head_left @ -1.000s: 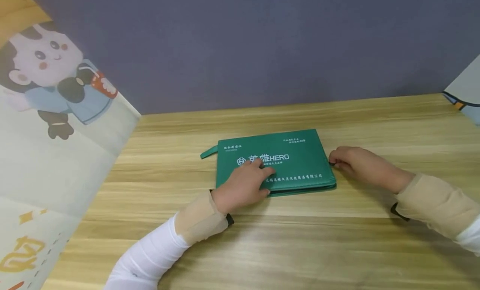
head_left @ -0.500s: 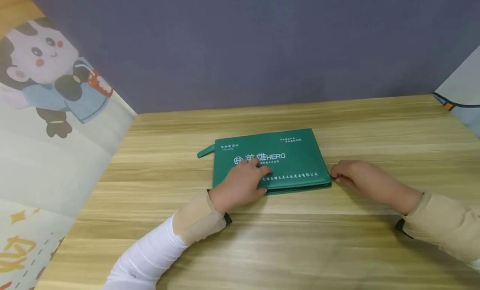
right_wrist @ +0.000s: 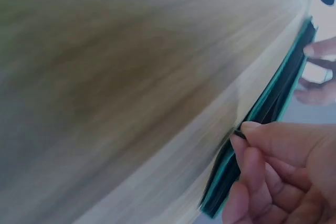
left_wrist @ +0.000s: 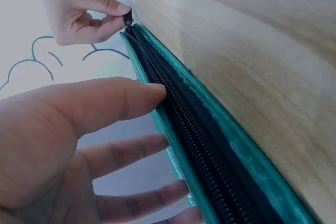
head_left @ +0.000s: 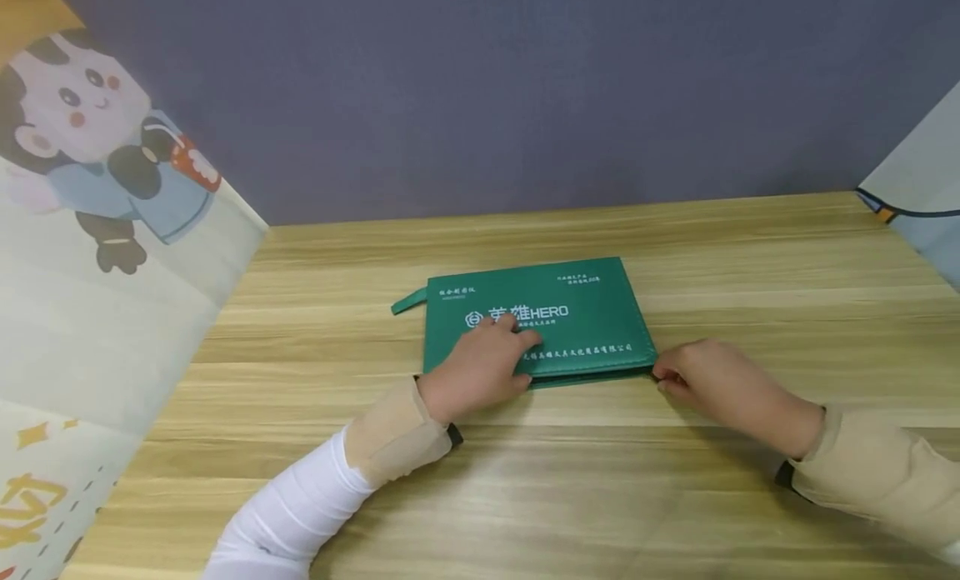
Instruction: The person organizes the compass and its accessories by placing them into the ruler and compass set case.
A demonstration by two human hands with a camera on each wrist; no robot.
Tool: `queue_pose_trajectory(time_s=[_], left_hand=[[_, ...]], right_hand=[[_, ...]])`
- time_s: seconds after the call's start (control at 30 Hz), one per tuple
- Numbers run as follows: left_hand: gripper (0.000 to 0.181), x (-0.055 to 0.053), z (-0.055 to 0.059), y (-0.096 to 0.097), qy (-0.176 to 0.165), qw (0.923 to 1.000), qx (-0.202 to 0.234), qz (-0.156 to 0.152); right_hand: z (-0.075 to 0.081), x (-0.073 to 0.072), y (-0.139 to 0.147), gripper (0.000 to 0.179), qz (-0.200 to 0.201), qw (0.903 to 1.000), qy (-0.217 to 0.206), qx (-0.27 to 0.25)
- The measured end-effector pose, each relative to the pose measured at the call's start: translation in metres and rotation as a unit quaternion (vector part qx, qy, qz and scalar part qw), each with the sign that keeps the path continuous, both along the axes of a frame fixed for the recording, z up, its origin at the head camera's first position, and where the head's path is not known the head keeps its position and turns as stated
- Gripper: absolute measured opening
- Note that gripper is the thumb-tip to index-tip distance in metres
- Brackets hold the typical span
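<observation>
A flat green zip case (head_left: 600,301) with white lettering, "HERO" among it, lies on the wooden table. My left hand (head_left: 483,372) rests on its cover, fingers spread; in the left wrist view the thumb touches the edge beside the black zipper (left_wrist: 197,129). At the case's near right corner, my right hand (head_left: 731,388) pinches the small black zipper pull (left_wrist: 128,18) between thumb and forefinger. That pinch shows in the right wrist view too, with the pull (right_wrist: 239,134) mostly covered by the fingertips. The inside of the case is hidden.
A green wrist strap (head_left: 408,302) sticks out from the case's left side. Behind the wooden table (head_left: 570,480) stands a dark grey-blue panel (head_left: 525,97). A white panel with a cartoon figure (head_left: 97,130) borders the left, and another pale printed panel (head_left: 922,180) the right.
My right hand has drawn the zipper pull down the case's right side to its near right corner. My left hand stays on the cover; the whole view has shifted slightly.
</observation>
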State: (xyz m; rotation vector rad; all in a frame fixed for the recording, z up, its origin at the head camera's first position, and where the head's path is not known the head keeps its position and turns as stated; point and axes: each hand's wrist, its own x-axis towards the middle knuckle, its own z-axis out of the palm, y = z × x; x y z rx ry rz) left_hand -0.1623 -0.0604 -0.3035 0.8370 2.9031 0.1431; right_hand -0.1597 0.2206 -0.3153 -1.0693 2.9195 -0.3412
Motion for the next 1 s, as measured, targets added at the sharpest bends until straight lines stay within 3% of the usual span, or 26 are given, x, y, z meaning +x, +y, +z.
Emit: queue_pose_trajectory(time_s=[0.37, 0.6, 0.77, 1.0], left_hand=[[0.052, 0.003, 0.004, -0.008, -0.003, 1.0, -0.009, 0.0], [0.051, 0.002, 0.004, -0.009, 0.002, 0.9999, -0.01, -0.011], [0.052, 0.001, 0.003, -0.008, 0.007, 0.9998, -0.016, -0.01], [0.049, 0.003, 0.004, -0.01, 0.015, 0.9998, -0.014, -0.008]], right_hand=[[0.01, 0.01, -0.043, 0.029, 0.003, 0.9999, -0.002, 0.015], [0.008, 0.01, -0.076, 0.032, 0.04, 0.9988, -0.024, -0.015], [0.006, 0.009, -0.099, 0.03, 0.076, 0.9963, -0.018, -0.036], [0.001, 0.009, -0.124, 0.028, 0.092, 0.9929, -0.048, -0.058]])
